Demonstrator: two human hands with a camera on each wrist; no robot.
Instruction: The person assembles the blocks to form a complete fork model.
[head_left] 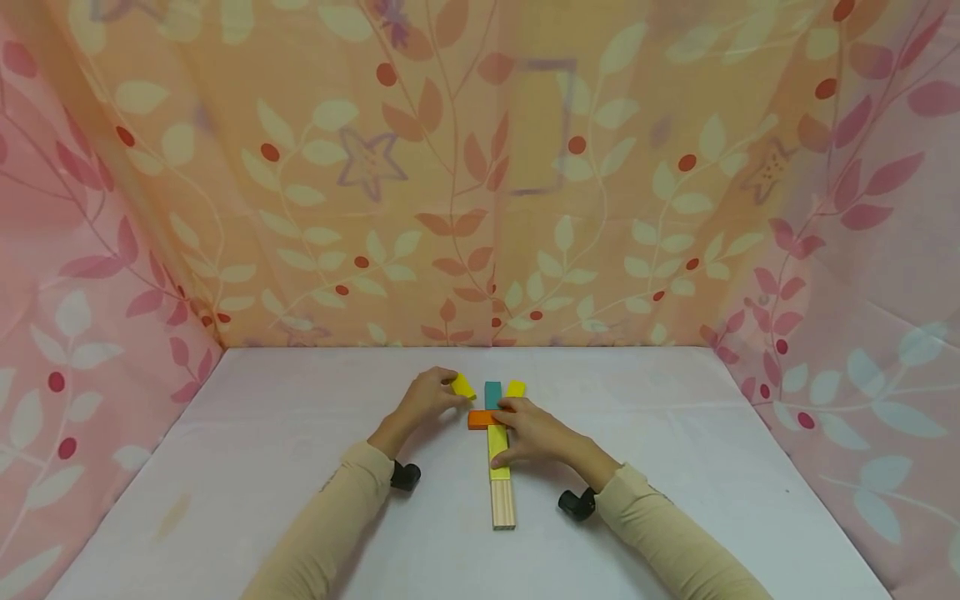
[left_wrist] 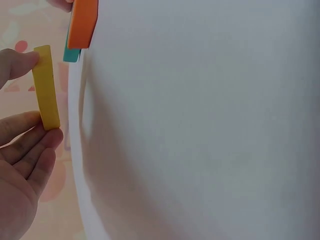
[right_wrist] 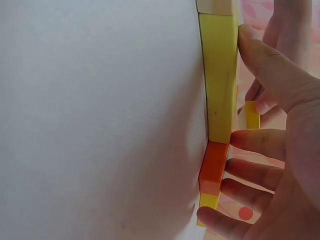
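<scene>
My left hand [head_left: 429,398] pinches a yellow wooden block [head_left: 463,387] between thumb and fingertips. In the left wrist view that yellow block [left_wrist: 46,87] appears upright, with the thumb at one end and the fingers at the other. My right hand [head_left: 538,432] spreads over a flat row of blocks, its thumb and fingertips on them. Under it lie a light yellow block [right_wrist: 220,75] and an orange block [right_wrist: 214,169] set crosswise. Beyond the orange one are a teal block [head_left: 492,394] and a slanted yellow block [head_left: 516,388], partly hidden by the right hand.
A plain, ridged wooden block [head_left: 503,504] forms the near end of the row. Everything lies on a white-covered table [head_left: 247,467] with patterned cloth [head_left: 450,167] hanging at the back and sides. Black wrist cameras [head_left: 576,505] sit at both cuffs.
</scene>
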